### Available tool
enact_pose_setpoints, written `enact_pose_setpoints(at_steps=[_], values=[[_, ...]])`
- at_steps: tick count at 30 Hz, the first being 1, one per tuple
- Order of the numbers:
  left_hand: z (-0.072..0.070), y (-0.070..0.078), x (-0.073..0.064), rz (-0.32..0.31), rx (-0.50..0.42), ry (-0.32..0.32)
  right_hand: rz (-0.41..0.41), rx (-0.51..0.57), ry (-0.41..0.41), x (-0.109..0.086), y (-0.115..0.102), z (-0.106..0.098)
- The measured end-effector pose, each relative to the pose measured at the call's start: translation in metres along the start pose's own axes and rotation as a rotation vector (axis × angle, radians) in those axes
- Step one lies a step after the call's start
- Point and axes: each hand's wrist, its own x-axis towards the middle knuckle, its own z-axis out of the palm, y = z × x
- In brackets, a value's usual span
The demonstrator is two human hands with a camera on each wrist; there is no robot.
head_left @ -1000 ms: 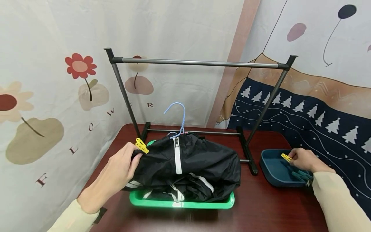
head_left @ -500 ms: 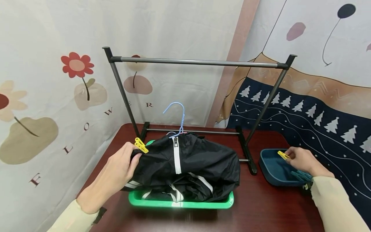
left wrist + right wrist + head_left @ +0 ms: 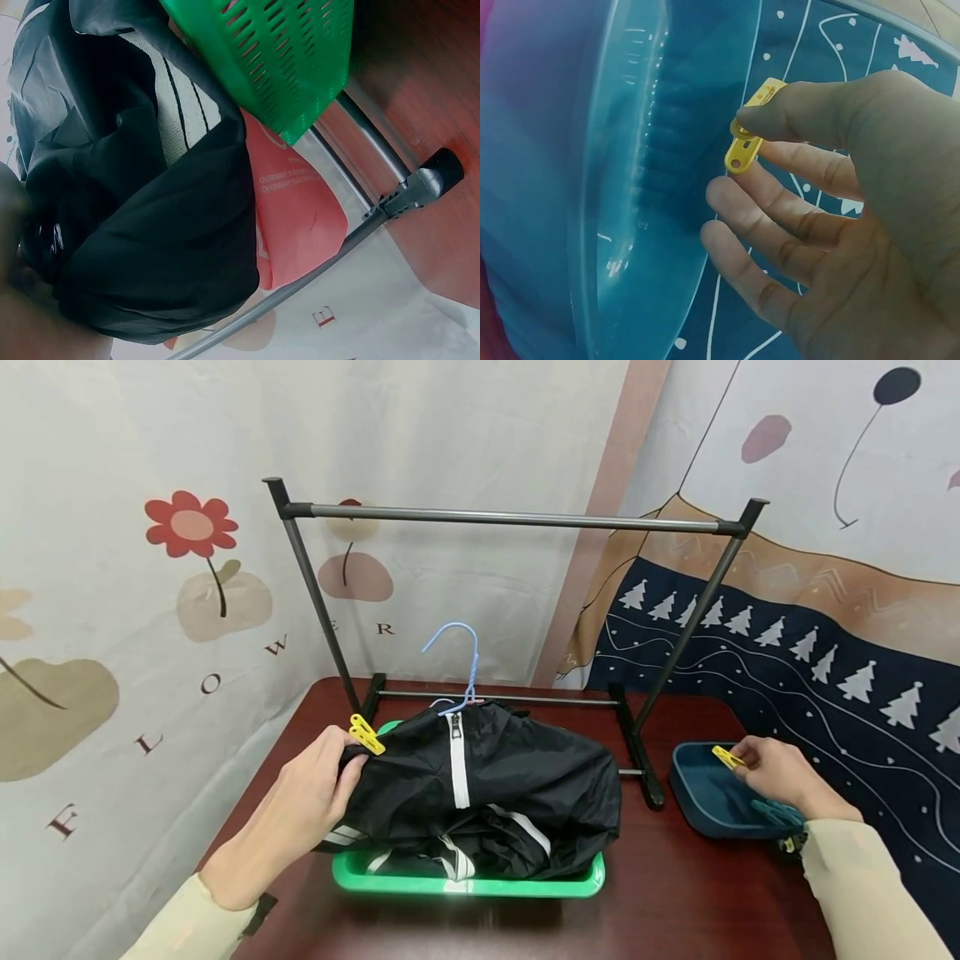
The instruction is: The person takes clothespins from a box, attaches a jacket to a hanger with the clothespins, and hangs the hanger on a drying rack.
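A black jacket [image 3: 540, 760] with a white zipper strip lies bunched over a green basket [image 3: 465, 887]; the blue hook of a hanger [image 3: 474, 660] rises from its collar. My left hand [image 3: 300, 802] grips the jacket's left shoulder, where a yellow clothespin [image 3: 366, 734] is clipped on the fabric. On the right, my right hand [image 3: 783, 777] pinches a second yellow clothespin [image 3: 751, 135] between thumb and index finger, the other fingers loosely spread. That hand is over a dark blue tray [image 3: 693, 806], with teal clothespins [image 3: 776, 812] in it beneath the hand.
A metal clothes rack [image 3: 510, 517] stands behind the basket on the dark red table [image 3: 645, 885]. In the left wrist view, pink fabric [image 3: 296, 210] hangs out between jacket and basket. Printed curtains [image 3: 465, 443] enclose the back and sides.
My right hand has moved slightly left and up with the yellow clothespin pinched in it. The left hand keeps its grip on the jacket; the head view has shifted a little.
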Motion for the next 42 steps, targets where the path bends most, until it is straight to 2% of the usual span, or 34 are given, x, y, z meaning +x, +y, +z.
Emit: enact_pose_setpoints(at_steps=[25, 36, 42], values=[[-0.001, 0.001, -0.002, -0.011, 0.009, 0.008, -0.051, 0.014, 0.061, -0.007, -0.019, 0.001], [-0.001, -0.001, -0.002, -0.005, 0.001, 0.008, -0.090, 0.033, 0.138, -0.011, -0.030, 0.005], [0.000, -0.001, -0.003, -0.007, 0.007, 0.009, -0.117, 0.022, 0.222, -0.016, -0.036, 0.008]])
